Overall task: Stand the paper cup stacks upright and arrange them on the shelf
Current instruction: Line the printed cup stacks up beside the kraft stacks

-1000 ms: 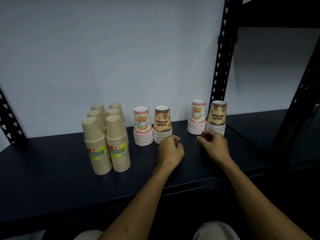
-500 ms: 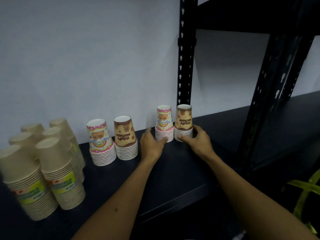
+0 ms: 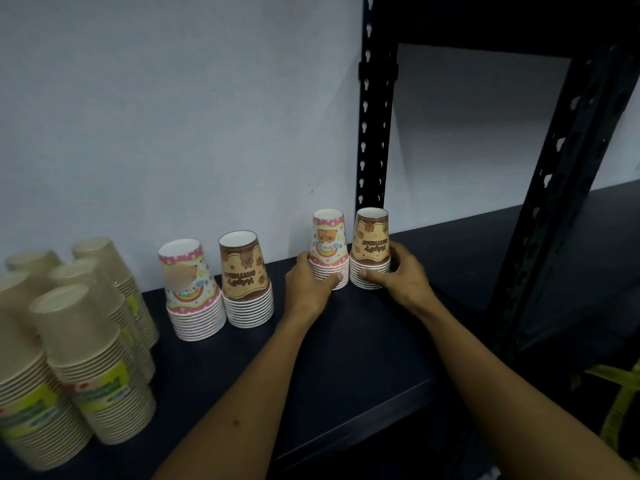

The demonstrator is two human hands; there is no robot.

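On the dark shelf (image 3: 346, 341) stand paper cup stacks, all upside down. My left hand (image 3: 310, 282) grips the base of a pink-and-white stack (image 3: 329, 242). Touching it on the right is a brown stack (image 3: 371, 242), whose base my right hand (image 3: 401, 278) grips. Further left stand another pink stack (image 3: 188, 289) and another brown stack (image 3: 244, 282), side by side. Several tall beige stacks (image 3: 83, 358) with green labels fill the left end.
A black perforated upright (image 3: 375, 133) rises just behind the held stacks, against the white wall. A second black post (image 3: 561, 202) stands at the right. Behind it runs a neighbouring dark shelf (image 3: 485, 244). Something green (image 3: 620, 400) shows at the lower right.
Both hands have moved from resting on the shelf to closing around the bases of the right pink and brown stacks. The view has swung to the right.
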